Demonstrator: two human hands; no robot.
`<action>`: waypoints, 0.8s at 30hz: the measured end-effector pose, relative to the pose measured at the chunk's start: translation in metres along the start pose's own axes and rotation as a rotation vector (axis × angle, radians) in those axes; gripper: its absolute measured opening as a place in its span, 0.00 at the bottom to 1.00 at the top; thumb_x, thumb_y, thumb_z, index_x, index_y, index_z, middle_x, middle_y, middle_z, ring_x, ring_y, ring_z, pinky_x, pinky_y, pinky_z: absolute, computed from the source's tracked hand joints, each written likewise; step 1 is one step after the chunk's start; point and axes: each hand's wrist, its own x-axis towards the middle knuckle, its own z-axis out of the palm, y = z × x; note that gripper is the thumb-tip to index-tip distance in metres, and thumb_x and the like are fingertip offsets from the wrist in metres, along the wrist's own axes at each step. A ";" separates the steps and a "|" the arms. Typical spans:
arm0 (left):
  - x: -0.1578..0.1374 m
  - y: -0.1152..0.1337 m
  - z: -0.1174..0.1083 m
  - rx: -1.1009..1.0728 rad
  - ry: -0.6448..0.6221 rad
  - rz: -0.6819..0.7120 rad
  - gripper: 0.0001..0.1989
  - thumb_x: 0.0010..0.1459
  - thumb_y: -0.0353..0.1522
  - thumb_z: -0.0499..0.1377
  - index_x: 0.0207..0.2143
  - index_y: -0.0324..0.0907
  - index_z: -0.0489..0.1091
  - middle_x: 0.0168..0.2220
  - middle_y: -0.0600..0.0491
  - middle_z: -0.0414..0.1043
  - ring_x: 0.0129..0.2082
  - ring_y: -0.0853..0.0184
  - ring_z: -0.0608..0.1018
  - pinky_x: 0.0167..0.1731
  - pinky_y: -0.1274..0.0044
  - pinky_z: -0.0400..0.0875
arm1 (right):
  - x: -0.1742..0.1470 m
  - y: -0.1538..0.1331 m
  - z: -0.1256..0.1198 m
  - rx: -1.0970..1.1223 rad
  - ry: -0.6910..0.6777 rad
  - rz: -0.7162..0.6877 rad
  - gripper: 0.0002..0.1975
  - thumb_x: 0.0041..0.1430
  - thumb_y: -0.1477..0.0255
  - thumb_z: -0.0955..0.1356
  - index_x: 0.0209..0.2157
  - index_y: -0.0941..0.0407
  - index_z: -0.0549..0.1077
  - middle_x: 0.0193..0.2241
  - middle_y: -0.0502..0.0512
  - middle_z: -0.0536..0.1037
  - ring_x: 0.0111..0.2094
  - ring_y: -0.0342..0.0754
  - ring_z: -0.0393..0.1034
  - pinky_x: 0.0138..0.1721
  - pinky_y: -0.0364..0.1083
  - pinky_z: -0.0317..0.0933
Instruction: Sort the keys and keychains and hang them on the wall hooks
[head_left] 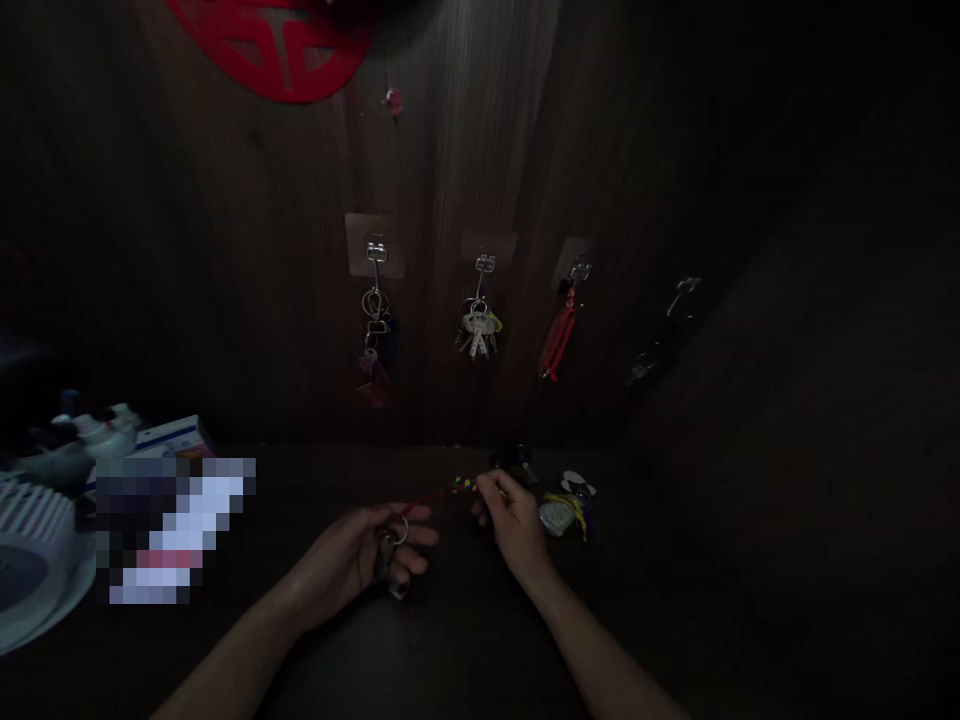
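My left hand point(367, 550) is turned palm up, its thumb over a small bunch of keys point(386, 552) on a metal ring. The other fingers are loosely curled beneath them. From the ring a thin red cord runs right to a patterned blue and yellow strap point(463, 484). My right hand point(511, 515) pinches the far end of that strap between thumb and fingers. Just right of this hand, on the dark surface, lie a round silvery piece point(556, 516) and a yellow ribbon point(577, 510). A dark item point(510, 458) lies behind it, too dim to name.
On the dark wood panel, adhesive hooks hold a key ring with tags point(375, 325), a key bunch point(478, 328) and a red cord point(557, 340). Another hook point(684, 292) is at right. Bottles point(105, 435), a box point(176, 437) and a white ribbed object point(34, 530) stand left.
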 end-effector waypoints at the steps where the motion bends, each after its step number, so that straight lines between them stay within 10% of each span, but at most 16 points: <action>1: 0.000 0.000 0.000 0.006 0.003 0.008 0.15 0.60 0.34 0.51 0.41 0.33 0.73 0.36 0.42 0.78 0.28 0.65 0.78 0.28 0.76 0.68 | 0.000 0.000 0.000 0.008 0.009 -0.004 0.19 0.57 0.55 0.62 0.24 0.56 0.67 0.15 0.46 0.67 0.17 0.40 0.62 0.20 0.38 0.55; 24: 0.009 0.006 -0.003 -0.053 0.373 0.276 0.05 0.55 0.24 0.58 0.32 0.37 0.75 0.27 0.52 0.75 0.23 0.74 0.75 0.24 0.84 0.73 | 0.007 -0.008 -0.017 0.691 -0.235 0.249 0.17 0.54 0.62 0.66 0.38 0.60 0.76 0.28 0.59 0.79 0.20 0.40 0.65 0.18 0.37 0.56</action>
